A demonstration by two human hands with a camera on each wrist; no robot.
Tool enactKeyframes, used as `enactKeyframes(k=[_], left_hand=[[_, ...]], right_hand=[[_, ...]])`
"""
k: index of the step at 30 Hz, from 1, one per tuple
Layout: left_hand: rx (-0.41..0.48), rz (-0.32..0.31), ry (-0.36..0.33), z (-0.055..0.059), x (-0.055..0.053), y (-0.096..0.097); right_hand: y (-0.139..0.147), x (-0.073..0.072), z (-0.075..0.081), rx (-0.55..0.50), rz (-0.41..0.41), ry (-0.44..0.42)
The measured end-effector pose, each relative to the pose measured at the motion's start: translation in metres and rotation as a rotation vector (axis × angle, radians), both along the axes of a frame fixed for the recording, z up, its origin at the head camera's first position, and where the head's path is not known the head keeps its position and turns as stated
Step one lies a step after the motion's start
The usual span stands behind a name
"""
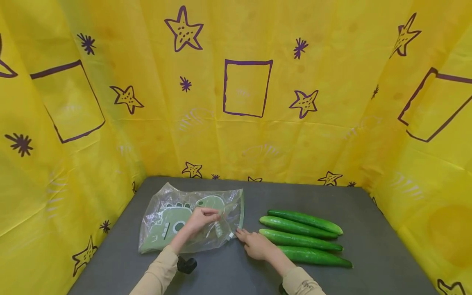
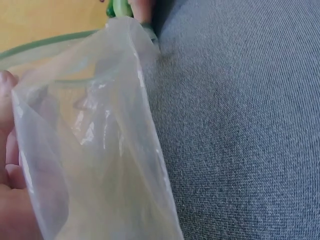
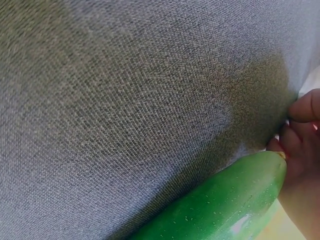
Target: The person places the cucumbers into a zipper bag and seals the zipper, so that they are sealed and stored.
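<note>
A clear plastic zipper bag (image 1: pixel 228 205) with a green cartoon print lies on the left half of the table, its green-edged mouth facing right. My left hand (image 1: pixel 200 219) is over the bag and pinches its upper film; in the left wrist view the film (image 2: pixel 100 140) stands raised beside the fingers (image 2: pixel 6 107). At the near corner of the mouth, by the white slider (image 1: pixel 231 235), my right hand (image 1: pixel 256 245) grips the bag's edge. Several green cucumbers (image 1: pixel 300 239) lie side by side just right of that hand. One cucumber (image 3: pixel 225 200) shows close beside it in the right wrist view.
The grey cloth-covered table (image 1: pixel 372 246) carries the bag and cucumbers. Yellow curtains (image 1: pixel 247 143) with purple drawings hang behind it and on both sides. A black object (image 1: pixel 187 265) shows at the left wrist.
</note>
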State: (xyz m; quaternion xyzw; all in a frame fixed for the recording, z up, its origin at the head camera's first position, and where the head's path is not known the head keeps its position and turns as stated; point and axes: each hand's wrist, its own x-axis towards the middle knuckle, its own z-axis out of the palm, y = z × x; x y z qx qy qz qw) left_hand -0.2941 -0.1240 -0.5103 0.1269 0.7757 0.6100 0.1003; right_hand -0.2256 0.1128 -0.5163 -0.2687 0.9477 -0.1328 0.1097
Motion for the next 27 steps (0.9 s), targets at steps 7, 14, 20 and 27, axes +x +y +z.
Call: enactKeyframes(k=[7,14,20,27], left_hand=[[0.057,0.014,-0.025,0.0,0.002,0.004],[0.075,0.09,-0.036,0.0,0.006,0.009],[0.091,0.131,-0.05,0.006,0.011,0.015],[0.124,0.186,-0.067,0.014,0.015,0.019]], right_hand=[[0.001,0.001,0.0,-0.002,0.002,-0.001],[-0.001,0.002,-0.001,-0.004,0.007,0.021],[-0.001,0.001,-0.001,-0.006,0.007,0.009],[-0.001,0.001,-0.001,-0.003,0.003,0.004]])
